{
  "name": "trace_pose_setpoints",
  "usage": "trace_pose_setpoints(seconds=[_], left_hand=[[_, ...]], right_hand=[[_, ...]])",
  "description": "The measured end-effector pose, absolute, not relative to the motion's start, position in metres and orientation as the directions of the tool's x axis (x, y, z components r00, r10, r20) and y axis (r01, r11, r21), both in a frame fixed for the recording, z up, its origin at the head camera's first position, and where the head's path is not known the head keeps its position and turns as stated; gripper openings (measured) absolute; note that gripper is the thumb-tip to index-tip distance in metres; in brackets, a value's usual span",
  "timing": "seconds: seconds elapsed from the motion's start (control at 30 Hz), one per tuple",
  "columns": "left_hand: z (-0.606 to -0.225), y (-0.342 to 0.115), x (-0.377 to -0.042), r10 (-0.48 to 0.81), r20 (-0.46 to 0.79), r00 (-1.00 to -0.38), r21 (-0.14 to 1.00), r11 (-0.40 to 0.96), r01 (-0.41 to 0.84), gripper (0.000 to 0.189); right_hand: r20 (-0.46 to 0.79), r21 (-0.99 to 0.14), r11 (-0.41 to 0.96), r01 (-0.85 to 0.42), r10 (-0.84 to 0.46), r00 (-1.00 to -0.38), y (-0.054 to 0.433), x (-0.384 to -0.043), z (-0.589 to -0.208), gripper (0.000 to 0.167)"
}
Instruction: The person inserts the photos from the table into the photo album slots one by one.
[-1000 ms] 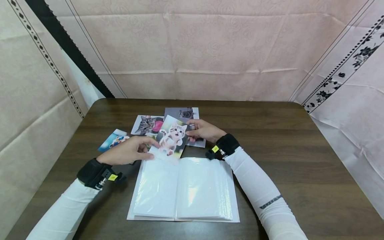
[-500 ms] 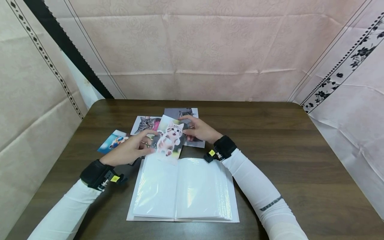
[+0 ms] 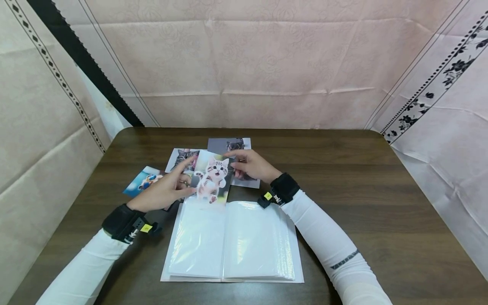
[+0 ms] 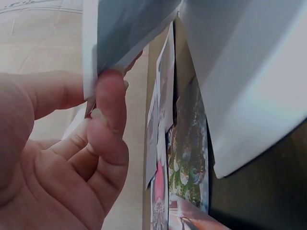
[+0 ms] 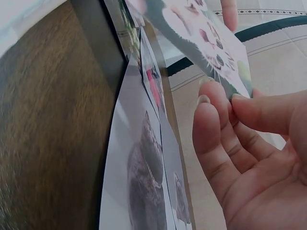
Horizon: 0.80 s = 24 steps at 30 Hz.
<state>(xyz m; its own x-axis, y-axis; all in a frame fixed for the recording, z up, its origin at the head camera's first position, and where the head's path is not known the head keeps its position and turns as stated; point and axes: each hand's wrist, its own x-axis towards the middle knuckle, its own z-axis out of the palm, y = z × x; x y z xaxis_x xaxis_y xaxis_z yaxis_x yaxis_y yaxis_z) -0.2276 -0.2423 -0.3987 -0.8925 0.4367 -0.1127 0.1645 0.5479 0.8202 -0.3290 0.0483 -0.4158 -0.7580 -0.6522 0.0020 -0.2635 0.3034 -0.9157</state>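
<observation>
A kitten photo [image 3: 213,176] stands tilted over the top of the left page of an open photo album [image 3: 251,237], its lower edge overlapping the page's clear pocket. My left hand [image 3: 164,190] holds the photo's left edge, index finger reaching up along it and thumb lower down. In the left wrist view, the fingers [image 4: 111,103] show around the edge of the print. My right hand [image 3: 257,165] pinches the upper right edge between thumb and fingers [image 5: 211,115], as the right wrist view shows. Part of the photo's bottom is veiled by the glossy sleeve.
Behind the held print lie a grey cat photo [image 3: 248,184], another grey one [image 3: 221,145] and a tabby photo with pink [image 3: 175,157]. A blue photo [image 3: 134,184] lies left, partly behind my left hand. The brown table [image 3: 343,190] ends before a pale cloth backdrop [image 3: 267,63].
The kitten photo has shifted left and down to the left page's top edge, turning more upright. Both hands have moved with it; my left index finger now reaches higher along its edge.
</observation>
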Motion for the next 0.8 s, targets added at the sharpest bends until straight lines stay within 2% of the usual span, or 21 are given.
trace_pose_setpoints(seconds=[0.4, 0.57, 0.8], left_hand=[[-0.4048, -0.2436, -0.2293, 0.453, -0.068, -0.889, 0.827, 0.524, 0.204, 0.092], [-0.4079, -0.2443, -0.2301, 0.451, -0.064, -0.890, 0.830, 0.519, 0.203, 0.091], [-0.4078, -0.2442, -0.2308, 0.443, -0.073, -0.893, 0.839, 0.511, 0.185, 0.093]], right_hand=[[-0.014, -0.911, 0.317, -0.263, -0.662, -0.750, 0.0448, -0.3245, -0.4134, 0.042], [0.022, -0.929, 0.262, -0.259, -0.661, -0.750, 0.0435, -0.3237, -0.4145, 0.036], [0.028, -0.933, 0.253, -0.255, -0.656, -0.754, 0.0438, -0.3216, -0.4137, 0.030]])
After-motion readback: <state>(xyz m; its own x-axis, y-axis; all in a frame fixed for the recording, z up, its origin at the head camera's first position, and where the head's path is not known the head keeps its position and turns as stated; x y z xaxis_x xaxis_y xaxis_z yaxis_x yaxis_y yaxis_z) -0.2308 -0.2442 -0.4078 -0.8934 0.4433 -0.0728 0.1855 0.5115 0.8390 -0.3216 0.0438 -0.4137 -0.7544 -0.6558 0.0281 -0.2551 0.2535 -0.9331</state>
